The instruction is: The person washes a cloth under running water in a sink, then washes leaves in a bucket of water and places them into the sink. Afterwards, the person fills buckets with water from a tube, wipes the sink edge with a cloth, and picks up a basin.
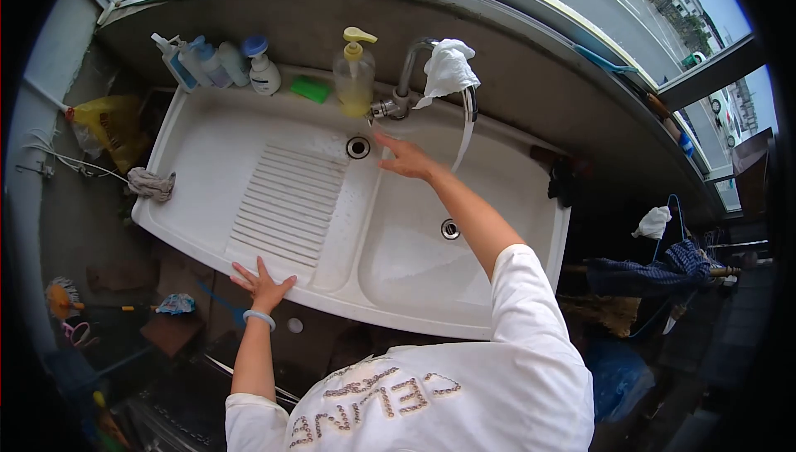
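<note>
A white sink with a ribbed washboard area spans the view. My left hand rests on its front rim with fingers spread, a pale bracelet at the wrist. Over the divider near the left drain, my right hand reaches toward the faucet handle with its fingers apart; contact with the handle cannot be made out. A white cloth hangs on the curved faucet, and a white strip runs down from the spout's end into the right basin.
Along the back edge stand a yellow pump bottle, a green sponge, a blue-capped bottle and several other bottles. A grey rag lies on the left rim. Dark cloth hangs at the right corner.
</note>
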Motion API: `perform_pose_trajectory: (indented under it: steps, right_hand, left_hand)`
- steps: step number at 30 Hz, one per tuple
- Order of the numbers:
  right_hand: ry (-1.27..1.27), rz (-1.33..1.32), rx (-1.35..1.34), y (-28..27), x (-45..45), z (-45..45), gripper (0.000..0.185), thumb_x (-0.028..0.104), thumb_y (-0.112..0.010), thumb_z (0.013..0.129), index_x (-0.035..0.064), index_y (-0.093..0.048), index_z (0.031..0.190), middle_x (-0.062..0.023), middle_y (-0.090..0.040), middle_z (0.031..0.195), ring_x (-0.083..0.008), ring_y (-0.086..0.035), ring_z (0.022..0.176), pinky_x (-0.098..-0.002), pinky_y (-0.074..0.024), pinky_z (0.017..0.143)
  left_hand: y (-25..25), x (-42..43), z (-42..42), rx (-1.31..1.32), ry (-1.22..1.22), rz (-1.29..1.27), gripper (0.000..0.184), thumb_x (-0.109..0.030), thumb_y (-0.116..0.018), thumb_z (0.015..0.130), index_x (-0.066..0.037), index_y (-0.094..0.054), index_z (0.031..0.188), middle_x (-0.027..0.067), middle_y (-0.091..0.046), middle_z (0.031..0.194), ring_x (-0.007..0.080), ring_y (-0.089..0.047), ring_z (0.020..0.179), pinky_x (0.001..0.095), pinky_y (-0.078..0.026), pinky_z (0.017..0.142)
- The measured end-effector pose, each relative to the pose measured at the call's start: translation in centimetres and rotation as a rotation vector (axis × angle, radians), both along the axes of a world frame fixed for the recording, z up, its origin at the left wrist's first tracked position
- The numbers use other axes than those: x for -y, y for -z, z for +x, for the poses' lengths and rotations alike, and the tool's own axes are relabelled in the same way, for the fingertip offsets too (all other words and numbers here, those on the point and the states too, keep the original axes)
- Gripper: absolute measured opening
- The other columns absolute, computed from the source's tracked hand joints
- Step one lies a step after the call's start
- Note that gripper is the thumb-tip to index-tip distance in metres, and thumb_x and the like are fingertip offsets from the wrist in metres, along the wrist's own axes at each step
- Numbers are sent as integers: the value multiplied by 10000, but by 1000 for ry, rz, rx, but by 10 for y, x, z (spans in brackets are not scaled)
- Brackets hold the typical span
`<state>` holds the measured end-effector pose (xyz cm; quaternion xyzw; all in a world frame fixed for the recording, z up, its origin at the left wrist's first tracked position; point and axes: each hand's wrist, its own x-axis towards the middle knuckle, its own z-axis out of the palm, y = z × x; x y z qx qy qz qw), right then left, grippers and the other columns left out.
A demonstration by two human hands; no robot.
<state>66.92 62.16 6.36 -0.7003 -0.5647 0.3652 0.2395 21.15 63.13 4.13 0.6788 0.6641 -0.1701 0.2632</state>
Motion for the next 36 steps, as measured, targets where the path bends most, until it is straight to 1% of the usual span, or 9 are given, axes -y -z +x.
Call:
perform_pose_trajectory:
  steps: [1,3,6,10,13,19,25,31,36]
  right_hand:
    - [-78,-268,2,-11,0,21,639,331,-626,805,133,-440,1383,-106,-462,1398,-276,-402,1311,-354,-336,1070]
    - [-348,-423,471,-36,-1,48,488,362,-620,795,138,-599,1229,-115,-621,1195,-299,-546,1157,-378,-424,979]
    - [0,-515,691,-48,-5,86,397,383,-589,823,143,-644,1134,-108,-669,1039,-266,-629,949,-371,-495,836]
    - [140,-679,460,-90,-20,75,373,385,-588,839,152,-644,1125,-68,-676,944,-179,-644,779,-307,-520,746]
    - [104,-562,110,-123,6,49,434,409,-606,837,178,-613,1204,-56,-664,1011,-186,-638,878,-300,-528,773]
    - [-32,-495,26,-108,34,67,548,448,-623,840,185,-540,1313,-61,-630,1170,-191,-566,1100,-319,-481,927]
    - [161,-283,-327,-78,63,71,551,431,-644,834,116,-565,1278,-42,-643,1142,-163,-585,1065,-311,-458,948]
    - [470,-252,-302,-4,88,83,410,372,-636,834,82,-639,1124,-32,-667,1016,-152,-616,945,-302,-492,818]
    - [263,-66,158,19,43,56,369,283,-588,844,26,-618,1107,-130,-669,910,-270,-630,871,-375,-490,791]
  left_hand:
    - [3,-1,-2,5,5,4,1184,-586,-754,627,-118,-98,1496,325,352,1401,583,329,1246,664,28,1045]
    - [6,4,-6,21,-1,-6,1188,-591,-752,627,-119,-93,1496,324,356,1399,580,336,1243,663,34,1045]
    - [6,3,-6,49,-18,-24,1194,-602,-750,627,-117,-89,1495,325,367,1392,572,354,1235,663,64,1039]
    - [1,1,-3,63,-26,-39,1186,-595,-748,635,-112,-87,1493,322,377,1386,572,364,1228,666,72,1034]
    - [0,1,-4,49,-17,-26,1181,-593,-749,637,-112,-92,1492,316,375,1391,573,364,1227,667,70,1035]
    - [4,2,-2,8,-7,-10,1166,-590,-751,636,-136,-104,1494,305,362,1406,575,348,1237,668,49,1039]
    - [1,1,1,13,-5,-26,1182,-573,-760,633,-116,-94,1495,318,358,1401,576,349,1237,657,62,1043]
    - [8,0,-3,12,12,-22,1189,-567,-770,623,-108,-103,1493,320,365,1396,561,375,1228,657,91,1035]
    - [11,0,-3,12,4,-24,1187,-563,-771,623,-106,-106,1493,326,374,1386,557,382,1225,653,99,1035]
